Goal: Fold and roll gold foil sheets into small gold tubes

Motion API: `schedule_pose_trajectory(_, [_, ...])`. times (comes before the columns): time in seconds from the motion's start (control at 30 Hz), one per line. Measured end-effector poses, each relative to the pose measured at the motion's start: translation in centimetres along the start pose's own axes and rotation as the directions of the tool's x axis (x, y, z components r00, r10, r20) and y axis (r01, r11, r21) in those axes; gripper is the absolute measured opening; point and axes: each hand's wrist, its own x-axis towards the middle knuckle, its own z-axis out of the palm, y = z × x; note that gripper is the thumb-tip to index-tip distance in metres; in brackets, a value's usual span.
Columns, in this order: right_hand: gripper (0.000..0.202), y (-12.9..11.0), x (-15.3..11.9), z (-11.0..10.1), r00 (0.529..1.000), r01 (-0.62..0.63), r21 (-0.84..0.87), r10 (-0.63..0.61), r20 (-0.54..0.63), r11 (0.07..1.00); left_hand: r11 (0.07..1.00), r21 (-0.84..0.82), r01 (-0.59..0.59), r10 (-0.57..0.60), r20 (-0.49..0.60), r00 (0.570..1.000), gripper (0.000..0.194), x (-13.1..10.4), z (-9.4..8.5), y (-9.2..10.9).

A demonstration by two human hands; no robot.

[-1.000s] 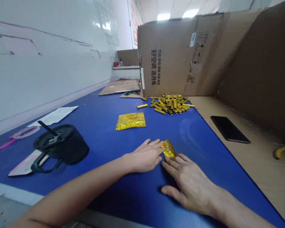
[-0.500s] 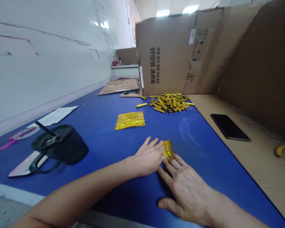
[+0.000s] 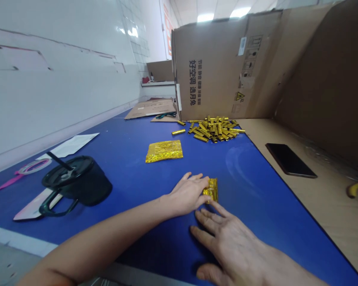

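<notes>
A small folded piece of gold foil [image 3: 214, 188] lies on the blue table in front of me. My left hand [image 3: 189, 194] grips its left side between thumb and fingers, covering that part. Just below, my right hand [image 3: 223, 234] is open with fingers spread. Its index fingertip is by the foil's lower edge; whether it touches, I cannot tell. Farther forward a flat gold foil sheet [image 3: 164, 151] rests on the table. Behind it is a heap of small rolled gold foil tubes [image 3: 216, 130], with a few loose ones at its left.
On the left stand a dark mug [image 3: 83, 182] with a straw, a tape roll [image 3: 35, 166] and a paper sheet [image 3: 73, 145]. A large cardboard box [image 3: 220, 75] stands behind the heap. To the right, a phone [image 3: 290, 160] lies on the cardboard [image 3: 304, 206].
The foil piece has turned slightly and more of its right end shows. My right hand has drawn back a little toward me, off the foil's face. My left hand stays on it.
</notes>
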Motion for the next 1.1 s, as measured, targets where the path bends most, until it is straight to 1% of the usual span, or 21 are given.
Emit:
schedule_pose_trajectory(0.03, [0.037,0.1,0.0,-0.1,0.999,0.025,0.05,-0.023,-0.032,0.998,1.0,-0.021,-0.01,0.011,0.014,1.0,0.032,0.0,-0.1,-0.2])
schedule_pose_trajectory(0.1, [0.024,0.7,0.0,-0.4,0.99,0.06,0.12,-0.044,-0.137,0.991,0.997,-0.057,-0.045,0.047,0.047,0.998,0.032,0.0,-0.3,-0.8])
schedule_pose_trajectory(0.13, [0.022,1.3,-0.1,-0.5,0.977,0.063,0.137,-0.033,-0.209,0.989,0.996,-0.07,-0.064,0.068,0.057,0.996,0.032,0.0,-0.4,-1.1])
schedule_pose_trajectory(0.2, [0.017,2.7,-0.1,-0.8,0.943,0.028,0.128,0.017,-0.334,0.991,0.991,-0.082,-0.101,0.106,0.059,0.993,0.031,0.0,-0.8,-1.5])
schedule_pose_trajectory(0.23, [0.015,3.4,-0.1,-0.9,0.93,0.013,0.121,0.033,-0.367,0.993,0.99,-0.082,-0.116,0.12,0.054,0.991,0.03,0.0,-1.0,-1.6])
schedule_pose_trajectory(0.3, [0.017,4.7,-0.1,-0.9,0.926,-0.047,0.089,0.077,-0.37,0.995,0.988,-0.068,-0.136,0.14,0.057,0.989,0.025,0.0,-1.4,-1.7])
schedule_pose_trajectory(0.4, [0.022,5.6,-0.2,-0.7,0.945,-0.089,0.04,0.097,-0.311,0.995,0.984,-0.042,-0.171,0.175,0.106,0.979,0.021,0.1,-1.8,-1.8])
schedule_pose_trajectory(0.47, [0.025,5.8,-0.1,-0.4,0.954,-0.098,0.023,0.101,-0.283,0.995,0.978,-0.058,-0.199,0.206,0.148,0.967,0.025,0.2,-2.0,-1.8])
schedule_pose_trajectory(0.57, [0.025,6.0,0.0,0.0,0.958,-0.117,0.015,0.116,-0.262,0.993,0.965,-0.128,-0.23,0.252,0.201,0.947,0.037,0.2,-2.2,-1.9])
schedule_pose_trajectory(0.63, [0.024,6.1,0.0,0.2,0.961,-0.128,0.014,0.128,-0.245,0.992,0.958,-0.164,-0.236,0.269,0.22,0.938,0.038,0.2,-2.5,-1.8])
schedule_pose_trajectory(0.8, [0.018,6.3,0.4,0.3,0.965,-0.159,0.04,0.164,-0.207,0.986,0.955,-0.185,-0.23,0.272,0.25,0.929,0.023,0.1,-3.1,-1.2])
schedule_pose_trajectory(0.87, [0.018,6.3,0.6,0.4,0.96,-0.178,0.061,0.187,-0.209,0.982,0.958,-0.187,-0.216,0.258,0.243,0.935,0.023,0.1,-2.9,-1.1])
schedule_pose_trajectory(0.93, [0.017,6.4,0.7,0.6,0.953,-0.207,0.065,0.216,-0.213,0.976,0.962,-0.182,-0.204,0.241,0.21,0.948,0.02,0.1,-2.5,-1.2])
schedule_pose_trajectory(1.0, [0.015,6.5,0.9,0.8,0.945,-0.236,0.044,0.24,-0.222,0.971,0.966,-0.173,-0.19,0.22,0.174,0.96,0.016,0.1,-2.2,-1.2])
schedule_pose_trajectory(1.1, [0.013,6.5,0.9,1.2,0.939,-0.262,-0.021,0.25,-0.238,0.965,0.973,-0.149,-0.174,0.195,0.139,0.971,0.018,0.0,-1.8,-1.3])
